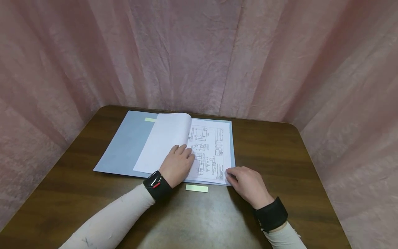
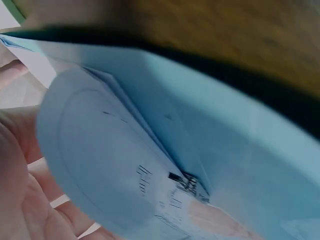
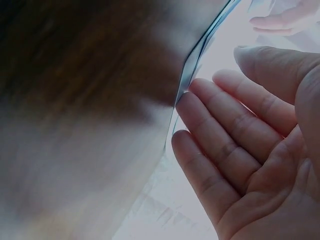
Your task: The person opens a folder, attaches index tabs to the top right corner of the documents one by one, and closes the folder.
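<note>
A light blue folder (image 1: 122,145) lies spread on the table, holding white sheets. One blank-faced sheet (image 1: 166,135) is folded over to the left, curving at its fold. To its right shows a printed sheet of technical drawings (image 1: 206,148). My left hand (image 1: 177,166) rests with fingers extended across the folded-over sheet and the edge of the drawings. In the left wrist view, a curled sheet (image 2: 95,155) bulges beside the fingers. At the lower right corner of the drawings is my right hand (image 1: 248,183). Its fingertips (image 3: 187,105) touch the folder's edge in the right wrist view, the thumb apart from them.
A pale green strip (image 1: 196,188) lies on the brown wooden table (image 1: 273,152) just in front of the folder. Another pale green strip (image 1: 150,119) sits at the folder's upper left part. Pink curtains (image 1: 199,55) hang behind the table and along both sides.
</note>
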The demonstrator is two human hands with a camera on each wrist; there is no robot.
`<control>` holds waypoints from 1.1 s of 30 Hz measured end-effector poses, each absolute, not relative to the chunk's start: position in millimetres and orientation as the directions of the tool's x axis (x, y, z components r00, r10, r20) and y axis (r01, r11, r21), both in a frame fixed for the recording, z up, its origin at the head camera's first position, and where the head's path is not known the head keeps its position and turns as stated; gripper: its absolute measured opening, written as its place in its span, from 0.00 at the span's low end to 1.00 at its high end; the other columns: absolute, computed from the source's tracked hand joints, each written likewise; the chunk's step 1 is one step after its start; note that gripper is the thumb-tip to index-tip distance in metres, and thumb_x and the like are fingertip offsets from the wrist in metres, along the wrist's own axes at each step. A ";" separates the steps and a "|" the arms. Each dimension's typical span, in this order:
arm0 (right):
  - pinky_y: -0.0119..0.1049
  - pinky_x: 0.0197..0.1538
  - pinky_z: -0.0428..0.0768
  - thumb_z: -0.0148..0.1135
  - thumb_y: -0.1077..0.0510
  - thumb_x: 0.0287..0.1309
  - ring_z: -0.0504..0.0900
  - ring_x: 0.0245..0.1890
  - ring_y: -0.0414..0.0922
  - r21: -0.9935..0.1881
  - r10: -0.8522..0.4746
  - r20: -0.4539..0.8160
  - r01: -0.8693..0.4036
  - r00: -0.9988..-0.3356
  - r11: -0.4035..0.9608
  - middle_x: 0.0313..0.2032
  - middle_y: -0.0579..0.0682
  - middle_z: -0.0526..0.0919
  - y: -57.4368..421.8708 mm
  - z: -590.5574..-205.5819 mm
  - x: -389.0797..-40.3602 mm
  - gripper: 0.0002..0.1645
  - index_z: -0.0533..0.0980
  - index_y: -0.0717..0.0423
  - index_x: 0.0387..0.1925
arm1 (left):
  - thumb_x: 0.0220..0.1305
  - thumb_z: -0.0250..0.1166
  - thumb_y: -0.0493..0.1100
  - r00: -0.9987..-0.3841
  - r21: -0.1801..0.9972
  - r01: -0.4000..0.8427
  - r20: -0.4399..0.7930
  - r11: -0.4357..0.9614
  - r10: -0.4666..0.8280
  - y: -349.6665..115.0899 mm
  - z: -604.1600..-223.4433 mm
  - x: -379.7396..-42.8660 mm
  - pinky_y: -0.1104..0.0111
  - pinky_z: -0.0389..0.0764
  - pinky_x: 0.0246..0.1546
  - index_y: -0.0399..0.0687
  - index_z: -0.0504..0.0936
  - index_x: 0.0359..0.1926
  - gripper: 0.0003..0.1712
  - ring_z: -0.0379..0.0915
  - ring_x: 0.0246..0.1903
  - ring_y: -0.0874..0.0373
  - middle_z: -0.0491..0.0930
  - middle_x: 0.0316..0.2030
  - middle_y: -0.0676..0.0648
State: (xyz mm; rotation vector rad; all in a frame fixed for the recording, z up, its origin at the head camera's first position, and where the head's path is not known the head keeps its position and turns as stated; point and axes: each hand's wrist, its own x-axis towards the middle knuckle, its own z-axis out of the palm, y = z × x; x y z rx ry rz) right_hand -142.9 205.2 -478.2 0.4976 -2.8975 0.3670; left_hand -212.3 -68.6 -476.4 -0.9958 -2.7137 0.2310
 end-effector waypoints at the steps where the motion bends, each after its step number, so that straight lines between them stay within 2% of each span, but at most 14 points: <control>1: 0.35 0.39 0.76 0.71 0.50 0.56 0.78 0.33 0.38 -0.209 -0.306 0.217 -0.350 -0.927 0.913 0.38 0.42 0.86 205.2 -478.3 -142.8 0.13 0.86 0.46 0.43 | 0.59 0.70 0.49 -0.731 -0.227 0.622 0.176 0.749 0.660 -68.0 -476.6 -211.7 0.47 0.60 0.65 0.45 0.82 0.57 0.26 0.67 0.62 0.43 0.78 0.56 0.42; 9: 0.35 0.37 0.76 0.70 0.50 0.57 0.78 0.32 0.36 -0.194 -0.313 0.229 -0.358 -0.922 0.913 0.37 0.40 0.86 205.3 -479.4 -142.7 0.11 0.87 0.45 0.42 | 0.64 0.66 0.47 -0.664 -0.120 0.703 0.243 0.701 0.707 -70.9 -477.4 -201.9 0.55 0.67 0.59 0.43 0.84 0.51 0.18 0.73 0.46 0.49 0.81 0.45 0.45; 14: 0.35 0.38 0.76 0.70 0.50 0.57 0.78 0.33 0.36 -0.200 -0.303 0.215 -0.345 -0.928 0.917 0.38 0.41 0.86 205.1 -479.3 -142.4 0.11 0.86 0.45 0.42 | 0.63 0.66 0.50 -0.650 -0.058 0.738 0.208 0.672 0.731 -75.4 -475.6 -193.5 0.58 0.69 0.57 0.47 0.83 0.53 0.20 0.73 0.46 0.52 0.80 0.45 0.47; 20: 0.35 0.37 0.76 0.71 0.51 0.57 0.78 0.32 0.37 -0.205 -0.301 0.217 -0.345 -0.929 0.916 0.37 0.41 0.86 205.4 -479.0 -142.3 0.11 0.86 0.46 0.42 | 0.61 0.68 0.54 -0.628 -0.011 0.768 0.185 0.640 0.756 -80.4 -473.5 -184.7 0.61 0.71 0.50 0.50 0.83 0.53 0.21 0.70 0.39 0.55 0.79 0.41 0.51; 25: 0.35 0.36 0.75 0.71 0.51 0.57 0.76 0.31 0.37 -0.202 -0.305 0.226 -0.351 -0.925 0.914 0.37 0.41 0.86 205.4 -478.6 -142.2 0.11 0.86 0.46 0.42 | 0.60 0.69 0.56 -0.612 0.037 0.788 0.150 0.615 0.776 -84.0 -469.6 -175.5 0.62 0.70 0.48 0.52 0.83 0.53 0.23 0.68 0.39 0.57 0.78 0.39 0.53; 33: 0.34 0.36 0.74 0.71 0.50 0.57 0.75 0.30 0.37 -0.210 -0.304 0.213 -0.348 -0.928 0.914 0.37 0.41 0.86 205.1 -477.6 -142.6 0.12 0.87 0.46 0.43 | 0.58 0.71 0.58 -0.599 0.039 0.800 0.110 0.599 0.793 -87.2 -468.6 -164.8 0.63 0.70 0.45 0.51 0.83 0.51 0.24 0.67 0.38 0.58 0.76 0.38 0.54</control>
